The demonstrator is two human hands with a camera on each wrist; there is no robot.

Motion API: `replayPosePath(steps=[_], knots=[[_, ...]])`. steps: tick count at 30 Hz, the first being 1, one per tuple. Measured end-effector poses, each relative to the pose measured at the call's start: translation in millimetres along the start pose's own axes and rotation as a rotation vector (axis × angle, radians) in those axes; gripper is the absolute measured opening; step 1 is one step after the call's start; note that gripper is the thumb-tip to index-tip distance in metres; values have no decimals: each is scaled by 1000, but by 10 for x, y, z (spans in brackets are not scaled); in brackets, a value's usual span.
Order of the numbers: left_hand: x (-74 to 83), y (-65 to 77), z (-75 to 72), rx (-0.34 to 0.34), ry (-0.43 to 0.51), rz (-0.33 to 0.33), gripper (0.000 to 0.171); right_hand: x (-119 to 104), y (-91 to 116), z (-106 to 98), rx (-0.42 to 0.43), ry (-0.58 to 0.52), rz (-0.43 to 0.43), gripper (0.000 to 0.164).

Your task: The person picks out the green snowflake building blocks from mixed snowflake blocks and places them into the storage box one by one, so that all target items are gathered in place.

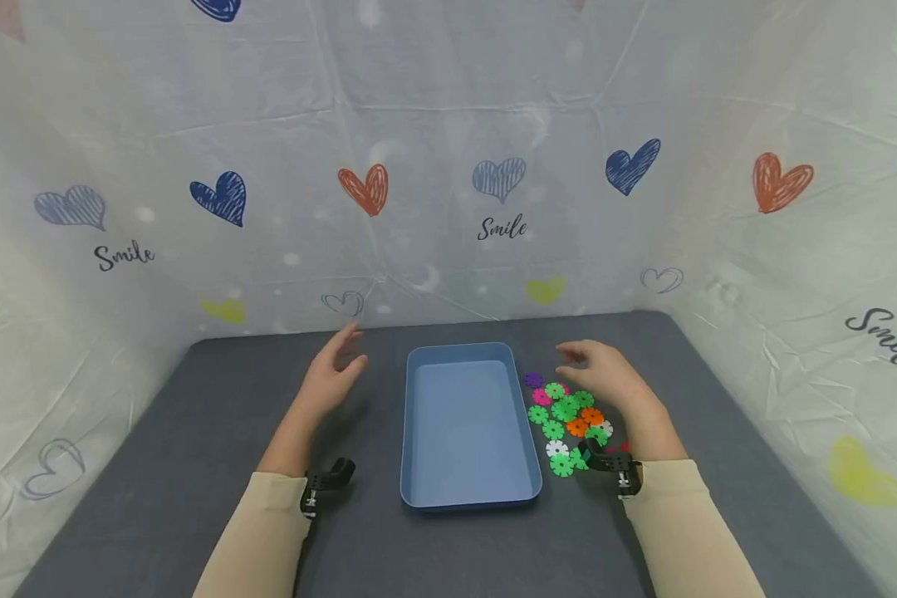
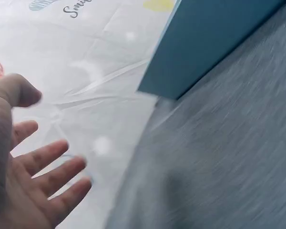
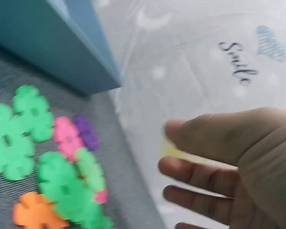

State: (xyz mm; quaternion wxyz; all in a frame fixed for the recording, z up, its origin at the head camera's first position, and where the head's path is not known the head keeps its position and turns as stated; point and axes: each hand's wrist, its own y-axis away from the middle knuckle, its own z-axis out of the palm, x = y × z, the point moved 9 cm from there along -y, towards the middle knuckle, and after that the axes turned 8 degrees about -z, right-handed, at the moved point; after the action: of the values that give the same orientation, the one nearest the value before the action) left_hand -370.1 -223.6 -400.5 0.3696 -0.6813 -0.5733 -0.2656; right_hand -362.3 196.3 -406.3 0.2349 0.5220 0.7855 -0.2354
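Observation:
A shallow blue tray (image 1: 469,496) lies on the dark table with nothing in it. Right of it is a loose spread of flat notched plastic discs (image 1: 566,409), mostly green, with orange, pink, white, red and purple ones. My right hand (image 1: 604,371) hovers by the far end of these discs, fingers loosely bent and holding nothing. In the right wrist view its thumb and fingers stand apart. To the tray's left my left hand (image 1: 330,375) is raised, palm toward the tray; in the left wrist view its fingers (image 2: 62,174) are spread with nothing in them.
The grey cloth-covered table (image 1: 217,440) runs back to a white curtain (image 1: 433,249) printed with hearts and the word Smile, which also hangs at both sides. Each wrist carries a black camera mount (image 1: 329,479); the right one overlaps some discs in the head view.

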Motion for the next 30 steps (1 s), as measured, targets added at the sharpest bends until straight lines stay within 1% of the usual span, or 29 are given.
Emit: replayPosePath(steps=[3,5,9,12,14,18,21,23,26,30], knots=[[-76,-4,201,-116,138,-23,58,71,-22,173,-76,5,28,48],[-124,-2,335,-199,195,-34,57,111,-36,265,-107,20,45,46],[-208,34,568,-360,272,-81,55,170,-52,369,-131,55,75,39],[-244,61,676,-425,286,-119,56,186,-58,392,-129,76,84,35],[-248,74,722,-442,276,-131,57,184,-66,391,-119,92,76,34],[-218,92,771,-443,231,-123,57,160,-85,359,-95,146,41,33],[-221,92,795,-433,212,-120,55,133,-88,294,-64,137,33,36],[-210,88,808,-429,206,-118,53,90,-83,230,-35,84,37,38],[-216,86,815,-422,207,-118,53,-39,-71,132,13,-35,18,39],[-219,96,806,-403,207,-112,53,-298,-60,44,81,-186,-25,38]])
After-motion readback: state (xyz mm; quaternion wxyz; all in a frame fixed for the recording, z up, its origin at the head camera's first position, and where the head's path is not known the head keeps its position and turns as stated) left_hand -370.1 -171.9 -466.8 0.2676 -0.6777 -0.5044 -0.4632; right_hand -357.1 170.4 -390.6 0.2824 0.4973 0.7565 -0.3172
